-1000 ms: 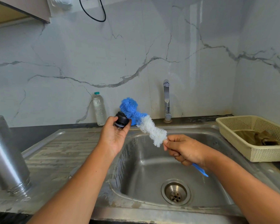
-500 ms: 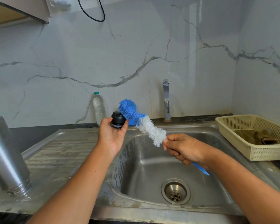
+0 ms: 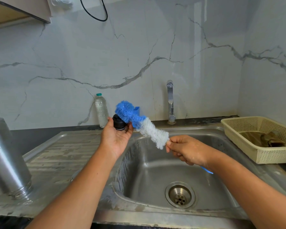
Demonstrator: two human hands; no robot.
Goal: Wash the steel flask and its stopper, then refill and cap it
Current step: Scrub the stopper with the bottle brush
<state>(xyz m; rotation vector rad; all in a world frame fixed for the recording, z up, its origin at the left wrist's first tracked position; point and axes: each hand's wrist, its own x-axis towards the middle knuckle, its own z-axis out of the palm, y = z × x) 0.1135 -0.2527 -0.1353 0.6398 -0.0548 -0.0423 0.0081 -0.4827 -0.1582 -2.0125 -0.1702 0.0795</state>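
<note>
My left hand holds the black stopper up over the left rim of the sink, fingers curled under it. My right hand grips a blue-and-white bottle brush by its blue handle. The brush's blue bristle tip bends against the top of the stopper. The steel flask stands mouth-down and tilted on the drainboard at the far left, away from both hands.
A tap rises behind the sink; no water runs from it. A clear plastic water bottle stands against the marble wall. A cream basket with a brown cloth sits on the right. The drain is open.
The brush tip has shifted slightly over the stopper, and my left hand has turned the stopper a little. The flask has not moved.
</note>
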